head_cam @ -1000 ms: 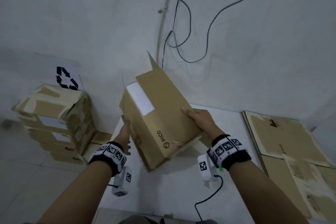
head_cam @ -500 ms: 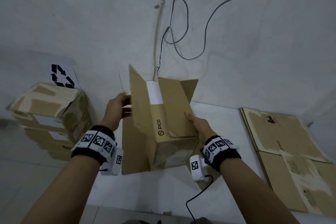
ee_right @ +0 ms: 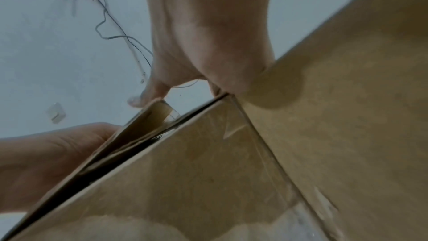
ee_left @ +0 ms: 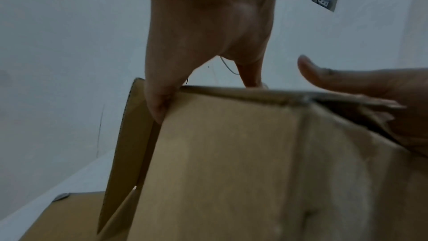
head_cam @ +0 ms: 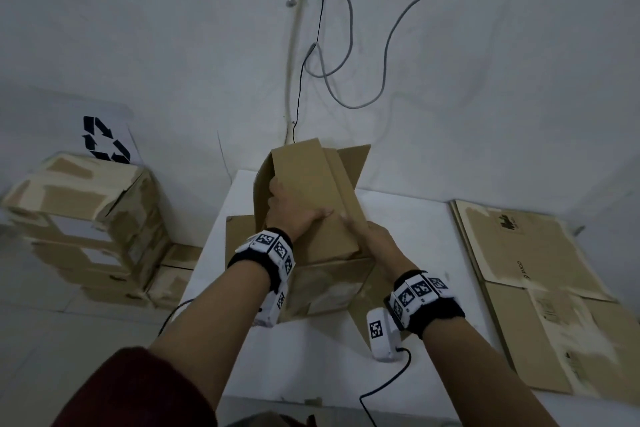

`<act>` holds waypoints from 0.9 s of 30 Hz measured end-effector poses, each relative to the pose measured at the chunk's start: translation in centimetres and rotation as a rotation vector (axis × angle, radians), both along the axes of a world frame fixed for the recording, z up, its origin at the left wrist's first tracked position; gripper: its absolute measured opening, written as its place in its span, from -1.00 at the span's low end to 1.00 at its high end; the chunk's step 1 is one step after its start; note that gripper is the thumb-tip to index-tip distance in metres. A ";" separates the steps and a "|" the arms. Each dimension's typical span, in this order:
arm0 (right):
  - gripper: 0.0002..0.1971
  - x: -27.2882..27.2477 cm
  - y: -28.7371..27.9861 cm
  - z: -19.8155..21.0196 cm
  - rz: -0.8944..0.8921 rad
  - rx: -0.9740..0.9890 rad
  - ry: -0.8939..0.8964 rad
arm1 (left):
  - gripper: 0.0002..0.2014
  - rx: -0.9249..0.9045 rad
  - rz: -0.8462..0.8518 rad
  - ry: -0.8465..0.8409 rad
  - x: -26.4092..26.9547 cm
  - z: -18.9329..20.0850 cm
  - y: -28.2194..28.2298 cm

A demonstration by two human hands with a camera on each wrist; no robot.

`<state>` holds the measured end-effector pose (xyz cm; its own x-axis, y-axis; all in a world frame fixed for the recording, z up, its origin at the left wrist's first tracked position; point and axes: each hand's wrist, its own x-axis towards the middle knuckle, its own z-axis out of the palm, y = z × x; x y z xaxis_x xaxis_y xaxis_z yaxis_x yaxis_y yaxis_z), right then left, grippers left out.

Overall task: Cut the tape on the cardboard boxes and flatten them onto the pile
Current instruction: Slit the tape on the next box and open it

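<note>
Clamping the cardboard box (head_cam: 311, 170) upright near the far edge of the surface (head_cam: 415, 218): left hand (head_cam: 292, 215) grip pinched over a top panel edge, right hand (head_cam: 375, 241) grip closed on the right side. Might buckle crookedly or skid toward the wall if pressed unevenly. Elsewhere: flattened pile (head_cam: 540, 274) along the right edge, taped boxes (head_cam: 79, 211) stacked on the floor left, cables (head_cam: 391, 38) hanging down the wall.

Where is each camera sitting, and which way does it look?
Head: on the head, looking down at the box on the table; left hand and right hand show.
Left wrist: on that wrist, looking along the left hand at the box's edge.
Right wrist: likewise, along the right hand at the box.
Both wrist views also catch the other hand.
</note>
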<state>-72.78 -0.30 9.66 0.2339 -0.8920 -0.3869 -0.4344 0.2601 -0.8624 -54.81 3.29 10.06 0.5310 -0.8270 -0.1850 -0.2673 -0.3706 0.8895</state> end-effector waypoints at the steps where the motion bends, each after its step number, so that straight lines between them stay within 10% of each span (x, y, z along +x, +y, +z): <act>1: -0.29 -0.1 0.1 0.1 0.015 -0.008 -0.019 | 0.27 -0.024 -0.014 0.023 0.1 -0.1 -0.1; 6: -0.63 0.1 0.3 0.5 0.013 -0.082 -0.007 | 0.16 -0.075 -0.029 -0.015 0.3 -0.8 1.6; 9: -0.53 0.6 -0.2 0.7 0.020 -0.098 0.011 | -0.22 0.059 -0.071 -0.315 1.9 -1.7 4.4; 12: -0.44 1.1 -1.0 0.7 0.012 -0.099 -0.009 | -0.12 0.190 -0.032 -0.621 2.9 -3.0 6.8; 20: -0.09 4.5 -2.1 0.3 -0.022 -0.071 -0.097 | -0.64 0.339 -0.114 -0.680 -0.2 -3.6 6.7; 27: 0.14 4.5 -1.8 -0.5 0.096 -0.226 0.040 | -0.33 0.201 -0.238 -0.501 0.9 -3.5 5.2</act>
